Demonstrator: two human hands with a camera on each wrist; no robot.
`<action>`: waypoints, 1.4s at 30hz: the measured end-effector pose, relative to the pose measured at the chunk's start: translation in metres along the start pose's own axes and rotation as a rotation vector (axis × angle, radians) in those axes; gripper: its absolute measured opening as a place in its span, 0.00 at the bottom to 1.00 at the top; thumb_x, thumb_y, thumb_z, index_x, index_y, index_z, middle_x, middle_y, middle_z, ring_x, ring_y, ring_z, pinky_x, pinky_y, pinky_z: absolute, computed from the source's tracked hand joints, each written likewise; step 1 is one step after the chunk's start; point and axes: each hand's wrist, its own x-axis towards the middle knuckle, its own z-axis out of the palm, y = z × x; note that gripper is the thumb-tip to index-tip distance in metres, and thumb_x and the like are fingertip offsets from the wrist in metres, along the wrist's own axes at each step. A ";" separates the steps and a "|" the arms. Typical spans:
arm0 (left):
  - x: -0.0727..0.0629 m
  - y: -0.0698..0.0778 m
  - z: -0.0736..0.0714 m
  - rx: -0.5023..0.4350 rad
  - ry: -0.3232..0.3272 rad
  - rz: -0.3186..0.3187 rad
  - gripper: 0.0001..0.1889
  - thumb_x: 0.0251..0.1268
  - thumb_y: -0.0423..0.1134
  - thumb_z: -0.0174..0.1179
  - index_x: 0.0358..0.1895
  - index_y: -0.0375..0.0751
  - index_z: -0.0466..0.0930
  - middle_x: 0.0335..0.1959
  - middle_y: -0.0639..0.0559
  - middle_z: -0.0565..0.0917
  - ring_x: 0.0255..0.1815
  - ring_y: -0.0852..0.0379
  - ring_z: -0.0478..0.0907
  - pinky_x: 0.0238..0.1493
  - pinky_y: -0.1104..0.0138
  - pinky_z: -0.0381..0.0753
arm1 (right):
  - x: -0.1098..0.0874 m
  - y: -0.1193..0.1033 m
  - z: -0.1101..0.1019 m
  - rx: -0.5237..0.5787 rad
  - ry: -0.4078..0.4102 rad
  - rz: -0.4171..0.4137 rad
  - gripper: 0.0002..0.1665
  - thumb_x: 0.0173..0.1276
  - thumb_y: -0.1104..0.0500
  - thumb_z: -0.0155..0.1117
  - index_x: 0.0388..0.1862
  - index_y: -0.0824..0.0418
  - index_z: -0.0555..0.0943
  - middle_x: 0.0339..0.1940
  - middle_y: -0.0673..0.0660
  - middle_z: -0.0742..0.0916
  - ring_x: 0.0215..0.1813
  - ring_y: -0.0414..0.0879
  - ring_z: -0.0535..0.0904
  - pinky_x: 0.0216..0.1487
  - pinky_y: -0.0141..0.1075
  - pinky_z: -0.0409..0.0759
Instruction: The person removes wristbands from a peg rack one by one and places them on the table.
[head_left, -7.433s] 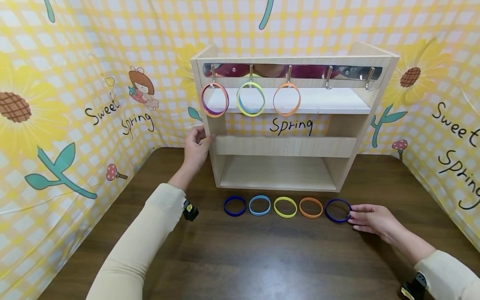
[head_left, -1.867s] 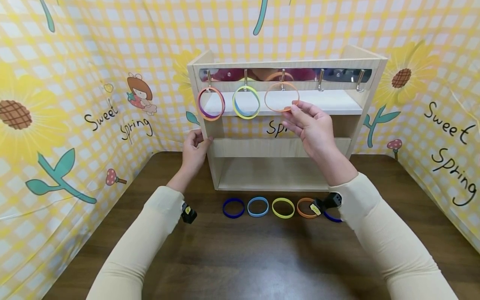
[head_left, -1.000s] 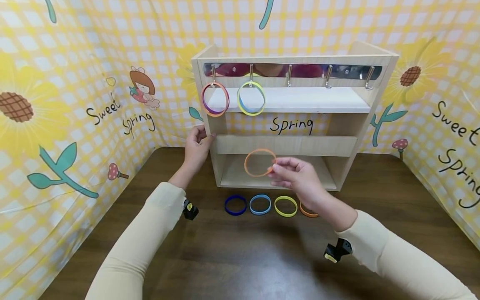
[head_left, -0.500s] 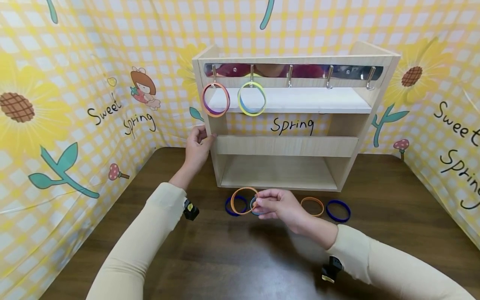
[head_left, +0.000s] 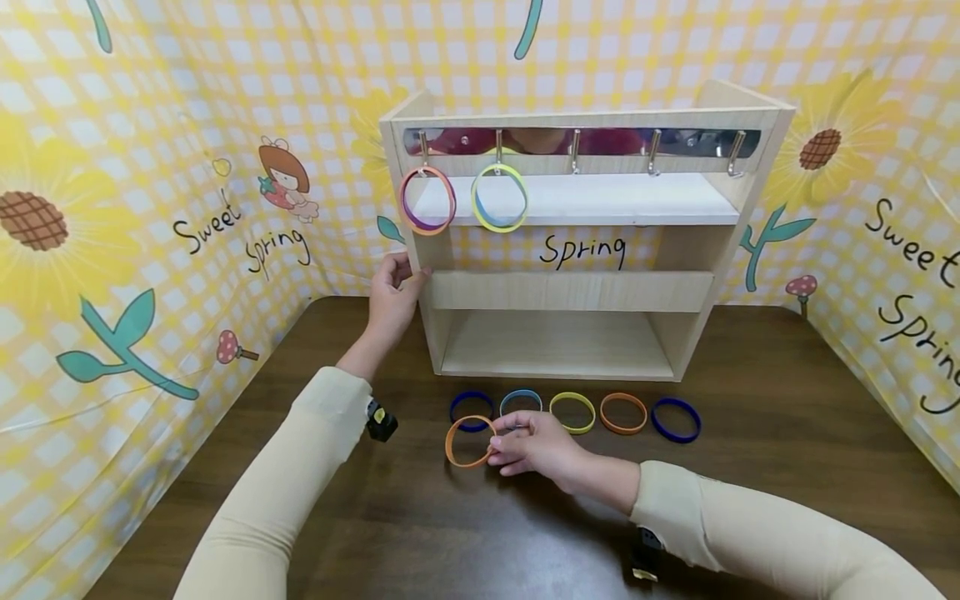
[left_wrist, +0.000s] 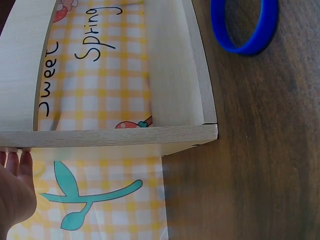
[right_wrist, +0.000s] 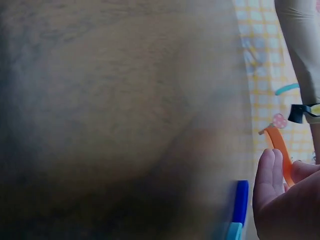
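Observation:
My right hand [head_left: 536, 450] pinches an orange wristband [head_left: 452, 446] by its right edge, low over the table in front of the row. The right wrist view shows this orange band [right_wrist: 278, 145] between thumb and fingers. My left hand [head_left: 392, 302] grips the left side panel of a pale wooden shelf [head_left: 570, 292], thumb at its front edge. In the left wrist view the fingertips [left_wrist: 26, 159] meet the panel's outer side. On the table lie a dark blue [head_left: 453, 410], a light blue [head_left: 521, 393], a yellow [head_left: 572, 432], an orange [head_left: 623, 431] and another dark blue wristband [head_left: 677, 437].
A metal hook rail [head_left: 613, 142] spans the shelf's top. From its first hook hang an orange-red and a purple band [head_left: 428, 225]; from the second, a yellow [head_left: 501, 228] and a light blue one. The other hooks are bare. Patterned cloth [head_left: 150, 167] surrounds the brown table [head_left: 420, 533].
My right hand has taken the orange band off the third hook and brought it down and left to just above the table. The left hand has stayed at the shelf's side.

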 end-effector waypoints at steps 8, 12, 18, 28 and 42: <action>0.000 0.000 -0.001 -0.008 0.006 0.001 0.18 0.64 0.27 0.58 0.55 0.21 0.71 0.41 0.50 0.77 0.46 0.56 0.76 0.44 0.69 0.76 | 0.003 0.009 0.006 -0.013 -0.001 0.028 0.19 0.68 0.69 0.61 0.54 0.79 0.72 0.38 0.66 0.87 0.38 0.53 0.86 0.38 0.41 0.84; 0.000 0.000 -0.001 -0.013 0.004 -0.001 0.19 0.64 0.27 0.58 0.55 0.20 0.70 0.45 0.38 0.78 0.46 0.56 0.76 0.44 0.69 0.76 | 0.005 0.011 0.008 -0.018 0.002 0.043 0.19 0.68 0.68 0.61 0.54 0.78 0.72 0.37 0.65 0.87 0.38 0.53 0.86 0.38 0.41 0.84; 0.000 0.000 -0.002 -0.013 0.003 0.002 0.18 0.64 0.27 0.57 0.54 0.21 0.71 0.48 0.29 0.76 0.45 0.58 0.76 0.44 0.69 0.76 | 0.007 0.015 0.010 -0.023 -0.007 0.057 0.18 0.68 0.68 0.61 0.54 0.77 0.73 0.34 0.62 0.87 0.37 0.52 0.86 0.37 0.41 0.84; 0.000 0.001 0.000 -0.004 0.008 0.012 0.17 0.64 0.27 0.58 0.54 0.21 0.71 0.41 0.48 0.78 0.46 0.55 0.76 0.43 0.69 0.77 | 0.011 0.016 0.010 -0.044 0.003 0.076 0.16 0.68 0.69 0.61 0.52 0.77 0.74 0.32 0.60 0.87 0.37 0.51 0.86 0.37 0.41 0.84; -0.001 0.000 0.000 -0.012 0.001 0.011 0.18 0.64 0.27 0.58 0.54 0.21 0.71 0.41 0.50 0.77 0.46 0.54 0.76 0.44 0.69 0.76 | 0.012 0.018 0.017 -0.156 0.085 0.052 0.15 0.63 0.71 0.65 0.47 0.76 0.77 0.30 0.62 0.87 0.31 0.49 0.85 0.29 0.38 0.83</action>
